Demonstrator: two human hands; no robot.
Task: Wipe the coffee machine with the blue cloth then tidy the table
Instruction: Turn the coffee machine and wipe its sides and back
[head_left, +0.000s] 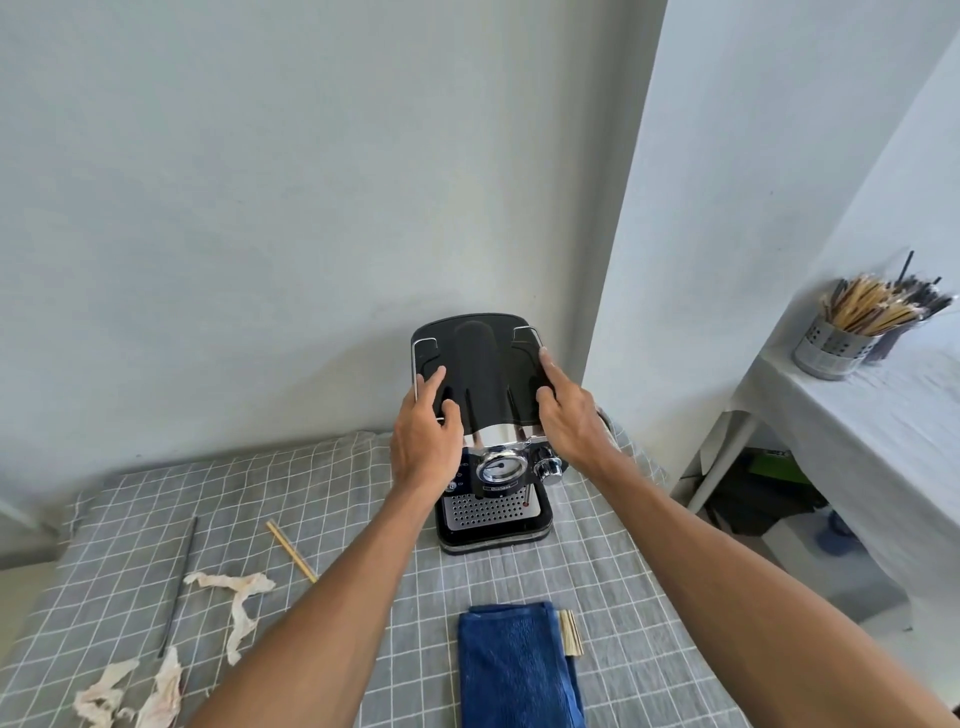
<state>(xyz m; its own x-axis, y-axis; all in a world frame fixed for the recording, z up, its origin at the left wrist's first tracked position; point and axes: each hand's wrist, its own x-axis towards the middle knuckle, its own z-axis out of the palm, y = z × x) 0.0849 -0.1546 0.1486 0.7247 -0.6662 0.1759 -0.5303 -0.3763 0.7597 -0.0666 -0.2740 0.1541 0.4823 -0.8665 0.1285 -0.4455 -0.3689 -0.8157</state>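
A black and chrome coffee machine (483, 374) stands at the far side of the table, near the wall. My left hand (423, 434) grips its top left side and my right hand (569, 415) grips its top right side. A folded blue cloth (517, 667) lies flat on the table in front of the machine, near me, untouched. Torn white tissue strips (236, 597) lie to the left, with more crumpled tissue (130, 696) at the near left corner.
The table (332, 499) has a grey checked cover. On it lie a wooden chopstick pair (291, 551), a dark thin stick (179, 582) and short wooden sticks (570, 631) beside the cloth. A side table at right holds a metal holder (831, 353) full of chopsticks.
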